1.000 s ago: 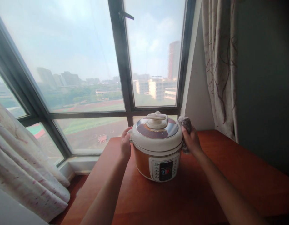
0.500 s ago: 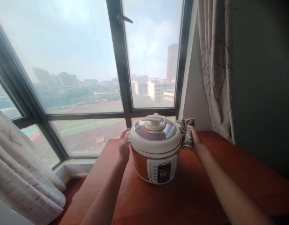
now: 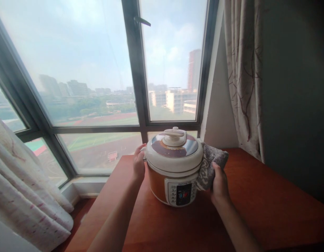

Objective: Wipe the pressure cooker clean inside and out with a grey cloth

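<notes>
Cooker [image 3: 174,165]: upright on the counter [image 3: 259,196], just below the frame's centre
Cloth [image 3: 207,163]: folded grey-brown, against the cooker's right flank
Right hand [image 3: 220,183]: fingers clutching that cloth
Left hand [image 3: 138,164]: fingers gripping the cooker's side

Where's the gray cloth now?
In the head view, the gray cloth is in the right hand, at the right side of the cooker, above the reddish-brown table.

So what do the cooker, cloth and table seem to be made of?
Cooker: probably plastic around the top, smooth, cream and softly glossy; its mirror-like lid inset may be metal.
Cloth: likely soft fabric, fuzzy and folded.
Table: reddish-brown, smooth, perhaps varnished wood or laminate.
</notes>
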A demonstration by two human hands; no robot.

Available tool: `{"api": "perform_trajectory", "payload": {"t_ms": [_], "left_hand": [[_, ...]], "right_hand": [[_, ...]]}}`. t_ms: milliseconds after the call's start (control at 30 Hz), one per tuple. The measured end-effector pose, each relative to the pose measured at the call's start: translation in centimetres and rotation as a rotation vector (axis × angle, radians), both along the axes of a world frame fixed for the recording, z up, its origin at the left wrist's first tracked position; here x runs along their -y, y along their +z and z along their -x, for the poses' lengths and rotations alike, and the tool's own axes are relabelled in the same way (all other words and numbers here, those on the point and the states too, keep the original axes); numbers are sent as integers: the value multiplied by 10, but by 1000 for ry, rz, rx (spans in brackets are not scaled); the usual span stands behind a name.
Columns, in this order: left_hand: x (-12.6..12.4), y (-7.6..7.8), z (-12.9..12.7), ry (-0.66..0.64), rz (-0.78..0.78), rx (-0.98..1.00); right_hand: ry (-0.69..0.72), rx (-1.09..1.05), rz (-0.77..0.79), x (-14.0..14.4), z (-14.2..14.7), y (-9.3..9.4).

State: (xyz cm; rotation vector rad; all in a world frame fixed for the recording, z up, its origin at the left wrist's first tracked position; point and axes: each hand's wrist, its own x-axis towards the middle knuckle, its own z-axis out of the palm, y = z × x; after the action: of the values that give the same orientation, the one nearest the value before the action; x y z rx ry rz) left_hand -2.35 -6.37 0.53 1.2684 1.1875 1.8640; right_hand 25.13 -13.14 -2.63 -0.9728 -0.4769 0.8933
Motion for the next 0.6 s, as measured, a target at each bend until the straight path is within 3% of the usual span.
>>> {"api": "perform_trajectory", "payload": {"t_ms": [167, 267, 433, 600], "left_hand": [[-2, -1, 3, -19, 21, -2], [-2, -2, 4, -27, 20, 1], [-2, -2, 5, -47, 19, -19], [-3, -2, 5, -30, 4, -31]], "right_hand": [[-157, 303, 24, 33, 24, -11], [-183, 475, -73, 42, 35, -3], [-180, 1155, -409, 21, 43, 49], [-102, 1590, -416, 6, 59, 95]]}}
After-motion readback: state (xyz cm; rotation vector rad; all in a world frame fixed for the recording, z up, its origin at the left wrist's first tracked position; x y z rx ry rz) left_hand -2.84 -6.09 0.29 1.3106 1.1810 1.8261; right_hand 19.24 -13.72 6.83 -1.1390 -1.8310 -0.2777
